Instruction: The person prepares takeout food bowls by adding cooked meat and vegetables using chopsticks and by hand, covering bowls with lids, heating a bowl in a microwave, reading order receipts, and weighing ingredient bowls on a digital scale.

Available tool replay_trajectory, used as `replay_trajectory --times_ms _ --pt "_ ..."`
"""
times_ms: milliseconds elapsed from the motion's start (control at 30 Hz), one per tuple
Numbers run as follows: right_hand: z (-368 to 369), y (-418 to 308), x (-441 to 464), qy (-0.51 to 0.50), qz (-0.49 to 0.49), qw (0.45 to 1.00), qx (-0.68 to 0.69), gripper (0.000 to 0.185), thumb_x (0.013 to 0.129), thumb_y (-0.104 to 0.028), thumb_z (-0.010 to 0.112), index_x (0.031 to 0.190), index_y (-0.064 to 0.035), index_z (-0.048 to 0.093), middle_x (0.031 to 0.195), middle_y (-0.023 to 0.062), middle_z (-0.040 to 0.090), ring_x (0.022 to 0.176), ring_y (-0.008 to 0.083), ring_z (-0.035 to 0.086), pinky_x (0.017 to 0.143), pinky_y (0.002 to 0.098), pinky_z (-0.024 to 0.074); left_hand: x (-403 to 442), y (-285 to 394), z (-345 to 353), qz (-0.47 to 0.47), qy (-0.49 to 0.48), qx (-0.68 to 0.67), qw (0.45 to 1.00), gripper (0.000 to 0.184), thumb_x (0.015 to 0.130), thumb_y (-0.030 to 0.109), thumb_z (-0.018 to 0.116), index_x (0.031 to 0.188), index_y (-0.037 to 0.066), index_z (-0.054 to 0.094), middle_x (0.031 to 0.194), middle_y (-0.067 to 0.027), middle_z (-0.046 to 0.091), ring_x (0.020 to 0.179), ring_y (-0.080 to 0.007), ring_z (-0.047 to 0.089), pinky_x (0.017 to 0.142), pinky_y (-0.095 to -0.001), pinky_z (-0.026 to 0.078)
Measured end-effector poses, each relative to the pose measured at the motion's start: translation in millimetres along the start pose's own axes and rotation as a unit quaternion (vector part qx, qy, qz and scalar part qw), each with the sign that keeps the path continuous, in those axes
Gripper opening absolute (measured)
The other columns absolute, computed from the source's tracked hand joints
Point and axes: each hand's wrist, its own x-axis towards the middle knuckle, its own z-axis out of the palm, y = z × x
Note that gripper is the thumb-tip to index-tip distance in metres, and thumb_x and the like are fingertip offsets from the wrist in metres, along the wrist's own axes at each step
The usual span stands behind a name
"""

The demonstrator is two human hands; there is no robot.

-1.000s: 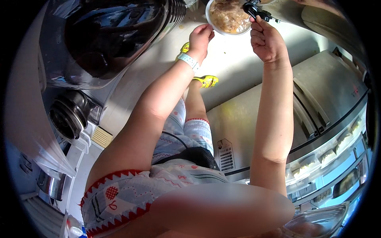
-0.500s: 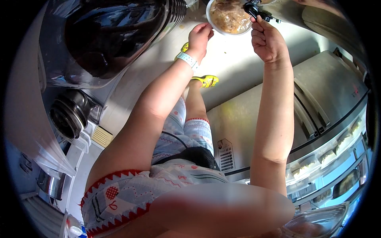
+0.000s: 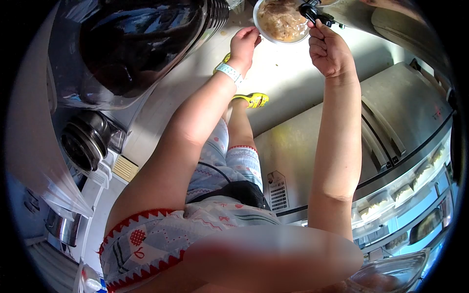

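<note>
A pale-rimmed bowl point(image 3: 282, 22) of brownish, wet-looking food in cloudy liquid stands at the top of the head view. My left hand point(image 3: 245, 46), with a light-blue patterned band at the wrist, is closed, its fingertips at the bowl's left rim. Thumb and index finger of my right hand point(image 3: 330, 51) pinch a glossy black plastic piece point(image 3: 312, 11) that overhangs the bowl's right side; its exact kind I cannot make out. The right hand's other fingers are curled in. The bowl's upper edge is cut off by the frame.
On the right stands a stainless-steel fridge counter point(image 3: 312, 141) with handles and containers along its top. A large dark glossy vessel point(image 3: 141, 44) fills the upper left, with black round containers point(image 3: 83, 141) below. My yellow shoes point(image 3: 254, 100) are on the pale floor point(image 3: 185, 88).
My left hand and the bowl have shifted very slightly left. The food's surface looks a little different. My right hand and the black piece have hardly moved.
</note>
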Motion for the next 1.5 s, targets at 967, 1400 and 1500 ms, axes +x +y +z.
replay_trajectory --times_ms 967,1400,1500 --pt "-89 71 107 0.335 -0.274 0.822 -0.369 0.026 0.079 -0.017 0.059 0.101 -0.0038 0.065 0.089 0.0131 0.068 0.082 0.0260 0.065 0.080 0.0324 0.0497 60 28 10 0.169 -0.042 0.296 0.939 0.024 0.090 0.010 0.055 0.109 -0.005 0.057 0.098 -0.0080 0.064 0.084 -0.0121 0.057 0.075 -0.0235 0.046" --pt "-97 109 67 0.407 -0.304 0.810 -0.293 0.022 0.074 -0.011 0.056 0.091 -0.0040 0.068 0.084 0.0188 0.066 0.079 0.0312 0.065 0.077 0.0377 0.0512 29 17 -8 0.219 -0.119 0.322 0.913 0.022 0.088 0.003 0.056 0.107 -0.006 0.057 0.099 -0.0120 0.065 0.089 -0.0167 0.060 0.082 -0.0280 0.047" --pt "-95 119 32 0.414 -0.306 0.823 -0.240 0.022 0.074 -0.010 0.055 0.091 -0.0040 0.067 0.083 0.0199 0.065 0.076 0.0332 0.065 0.074 0.0379 0.0513 -2 30 5 0.124 -0.172 0.315 0.925 0.025 0.092 0.006 0.050 0.111 -0.009 0.053 0.100 -0.0106 0.062 0.090 -0.0148 0.058 0.080 -0.0259 0.046"
